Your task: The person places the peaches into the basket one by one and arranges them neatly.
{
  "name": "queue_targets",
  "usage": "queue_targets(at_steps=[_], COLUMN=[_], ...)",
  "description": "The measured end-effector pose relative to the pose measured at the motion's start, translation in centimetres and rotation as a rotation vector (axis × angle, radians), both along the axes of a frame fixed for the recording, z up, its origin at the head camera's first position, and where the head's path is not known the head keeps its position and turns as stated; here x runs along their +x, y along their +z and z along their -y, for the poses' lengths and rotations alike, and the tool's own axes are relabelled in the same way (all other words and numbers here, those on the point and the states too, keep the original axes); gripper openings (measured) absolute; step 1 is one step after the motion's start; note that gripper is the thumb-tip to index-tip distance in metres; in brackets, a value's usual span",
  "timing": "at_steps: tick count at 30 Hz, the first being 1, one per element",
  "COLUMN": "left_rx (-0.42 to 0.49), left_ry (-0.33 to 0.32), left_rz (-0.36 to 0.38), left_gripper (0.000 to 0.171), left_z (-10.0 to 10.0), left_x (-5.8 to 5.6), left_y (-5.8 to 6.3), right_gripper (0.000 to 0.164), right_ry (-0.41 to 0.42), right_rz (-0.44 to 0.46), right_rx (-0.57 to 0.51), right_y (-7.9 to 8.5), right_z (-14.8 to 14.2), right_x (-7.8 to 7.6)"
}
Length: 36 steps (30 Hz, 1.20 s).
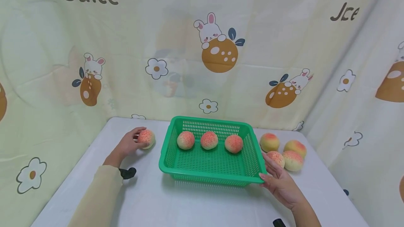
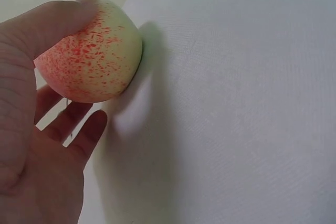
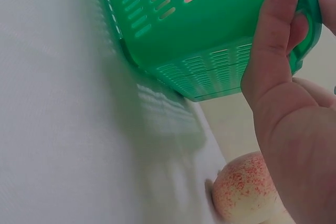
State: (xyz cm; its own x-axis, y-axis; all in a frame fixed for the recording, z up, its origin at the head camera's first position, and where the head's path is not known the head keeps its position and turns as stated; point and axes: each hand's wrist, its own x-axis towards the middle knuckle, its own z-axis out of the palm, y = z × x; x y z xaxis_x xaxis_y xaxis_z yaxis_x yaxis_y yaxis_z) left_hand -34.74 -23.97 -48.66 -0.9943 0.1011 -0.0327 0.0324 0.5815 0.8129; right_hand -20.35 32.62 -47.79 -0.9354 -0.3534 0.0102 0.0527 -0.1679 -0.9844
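Observation:
On the left of the table, my left hand [image 1: 130, 143] grips a peach [image 1: 146, 138]. The left wrist view shows the thumb over this red-speckled, pale yellow-green peach [image 2: 100, 51], with fingers behind and below it. My right hand [image 1: 281, 183] holds the front right corner of a green plastic basket [image 1: 209, 174]. In the right wrist view, the thumb and fingers pinch the basket's rim [image 3: 313, 19]. Inside the basket, three peaches [image 1: 209, 140] sit in a row towards the back. Whether the basket's base fully touches the table cannot be told.
Several more peaches [image 1: 293, 160] cluster right of the basket, close to my right hand's fingers. The white tablecloth [image 1: 195, 206] stretches in front. A printed curtain [image 1: 176, 45] hangs behind the table and along both sides.

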Motion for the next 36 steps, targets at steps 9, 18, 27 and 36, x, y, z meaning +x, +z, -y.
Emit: queue_targets(at_steps=[9, 18, 27, 36], left_rx=[-0.004, -0.017, -0.029, -0.039], left_ry=[0.026, 0.022, 0.014, -0.006], left_rz=[-0.017, -0.049, -0.047, -0.076], left_gripper=[0.077, 0.077, 0.076, 0.074], left_z=[0.3, 0.2, 0.0, -0.1], left_x=[0.2, 0.8, 1.5, 2.1], left_y=[-0.5, -0.4, -0.5, -0.7], right_gripper=[0.082, 0.084, 0.089, 0.089], right_ry=[-0.008, -0.051, -0.098, -0.088], right_rz=[-0.007, 0.023, 0.047, 0.036], right_rx=[0.044, 0.093, 0.177, 0.180], right_y=[0.3, 0.9, 1.8, 1.9], right_z=[-0.1, 0.0, 0.4, 0.2], right_x=[-0.4, -0.5, -0.4, -0.4])
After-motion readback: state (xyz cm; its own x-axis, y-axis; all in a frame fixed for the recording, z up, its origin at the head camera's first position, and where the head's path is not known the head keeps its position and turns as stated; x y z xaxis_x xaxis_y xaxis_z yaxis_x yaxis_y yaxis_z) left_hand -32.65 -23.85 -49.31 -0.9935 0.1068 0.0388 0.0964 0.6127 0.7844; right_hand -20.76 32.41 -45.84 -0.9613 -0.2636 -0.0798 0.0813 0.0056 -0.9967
